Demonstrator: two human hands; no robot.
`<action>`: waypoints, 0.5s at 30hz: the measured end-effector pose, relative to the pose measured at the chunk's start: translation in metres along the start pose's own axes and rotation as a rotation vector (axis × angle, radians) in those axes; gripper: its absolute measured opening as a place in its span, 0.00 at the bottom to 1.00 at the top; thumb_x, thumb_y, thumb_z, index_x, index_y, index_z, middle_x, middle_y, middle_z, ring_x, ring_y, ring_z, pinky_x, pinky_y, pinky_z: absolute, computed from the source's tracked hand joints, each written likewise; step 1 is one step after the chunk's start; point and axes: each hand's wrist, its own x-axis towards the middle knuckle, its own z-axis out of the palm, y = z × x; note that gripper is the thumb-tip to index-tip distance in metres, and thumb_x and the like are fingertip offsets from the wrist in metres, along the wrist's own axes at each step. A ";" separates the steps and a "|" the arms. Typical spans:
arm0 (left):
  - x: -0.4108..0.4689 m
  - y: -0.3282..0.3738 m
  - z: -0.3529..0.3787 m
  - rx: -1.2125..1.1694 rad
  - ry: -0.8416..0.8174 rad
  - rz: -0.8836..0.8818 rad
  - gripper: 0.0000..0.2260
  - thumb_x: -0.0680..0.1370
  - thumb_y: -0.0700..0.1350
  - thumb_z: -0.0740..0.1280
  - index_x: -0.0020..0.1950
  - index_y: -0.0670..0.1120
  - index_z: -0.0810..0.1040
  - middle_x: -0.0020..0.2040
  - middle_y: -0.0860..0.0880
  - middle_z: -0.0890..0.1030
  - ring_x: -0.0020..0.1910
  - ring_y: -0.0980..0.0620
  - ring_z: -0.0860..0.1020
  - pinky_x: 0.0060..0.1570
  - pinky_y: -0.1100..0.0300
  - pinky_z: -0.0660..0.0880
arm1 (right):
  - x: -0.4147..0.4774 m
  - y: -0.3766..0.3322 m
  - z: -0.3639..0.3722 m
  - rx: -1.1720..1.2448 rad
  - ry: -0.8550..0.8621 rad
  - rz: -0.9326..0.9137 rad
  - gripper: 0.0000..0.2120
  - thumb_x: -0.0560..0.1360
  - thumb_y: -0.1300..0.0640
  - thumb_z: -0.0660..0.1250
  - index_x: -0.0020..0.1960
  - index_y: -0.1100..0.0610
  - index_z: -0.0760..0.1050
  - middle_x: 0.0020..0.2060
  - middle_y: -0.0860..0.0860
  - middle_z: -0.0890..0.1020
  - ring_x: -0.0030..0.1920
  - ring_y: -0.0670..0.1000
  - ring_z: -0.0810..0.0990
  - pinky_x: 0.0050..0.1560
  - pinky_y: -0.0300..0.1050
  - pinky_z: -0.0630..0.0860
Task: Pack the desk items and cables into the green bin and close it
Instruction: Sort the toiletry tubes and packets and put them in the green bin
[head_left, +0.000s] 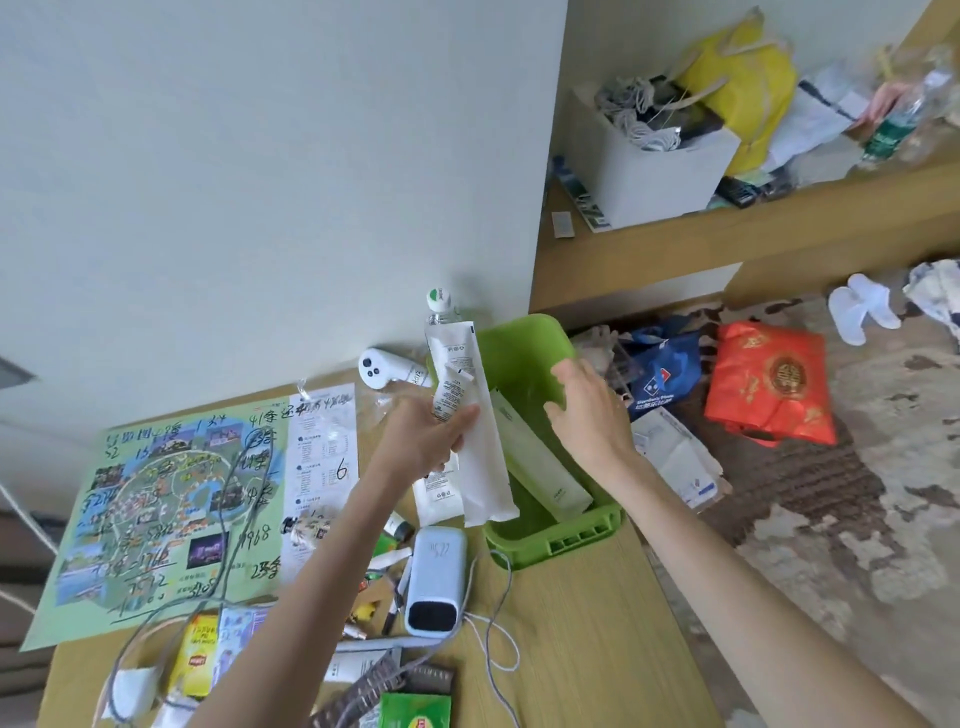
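Head view, wooden desk (587, 613), green bin (524, 364), left hand (426, 431) grip pinching white tubes (480, 441), right hand (587, 410) spread.

Both bare forearms reach up from the lower frame toward its centre, the left hand (423, 434) clenched in a grip, the right hand (587, 410) spread, fingers apart.

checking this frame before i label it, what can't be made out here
Head view, only one:
- Floor of the green plastic bin: hidden by the pale green box lying inside and the right hand.
- Bin lid: none seen.
- Print on the white tubes and flat white packet in the left hand: too small to read.
- Yellow and green tea boxes: cut off by the bottom edge.
- Grey cable: ends lost in clutter.
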 end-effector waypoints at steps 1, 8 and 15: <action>-0.001 0.002 0.004 0.011 -0.017 -0.013 0.17 0.78 0.48 0.69 0.31 0.43 0.75 0.22 0.53 0.76 0.18 0.56 0.69 0.20 0.66 0.67 | 0.000 0.006 -0.004 -0.018 0.062 -0.067 0.18 0.75 0.59 0.70 0.63 0.59 0.71 0.60 0.54 0.75 0.60 0.54 0.75 0.52 0.48 0.76; -0.004 0.026 0.047 -0.046 -0.007 -0.079 0.17 0.79 0.45 0.67 0.31 0.40 0.75 0.22 0.48 0.76 0.17 0.54 0.72 0.18 0.67 0.67 | -0.014 0.049 0.001 0.102 -0.080 -0.105 0.34 0.77 0.65 0.65 0.78 0.56 0.53 0.75 0.53 0.62 0.65 0.56 0.75 0.59 0.49 0.77; 0.005 0.023 0.079 0.206 -0.100 -0.078 0.09 0.81 0.46 0.61 0.55 0.41 0.71 0.39 0.40 0.78 0.28 0.47 0.81 0.42 0.43 0.81 | -0.024 0.065 0.008 0.272 -0.105 -0.096 0.37 0.78 0.68 0.61 0.79 0.49 0.47 0.77 0.50 0.60 0.65 0.57 0.75 0.59 0.48 0.75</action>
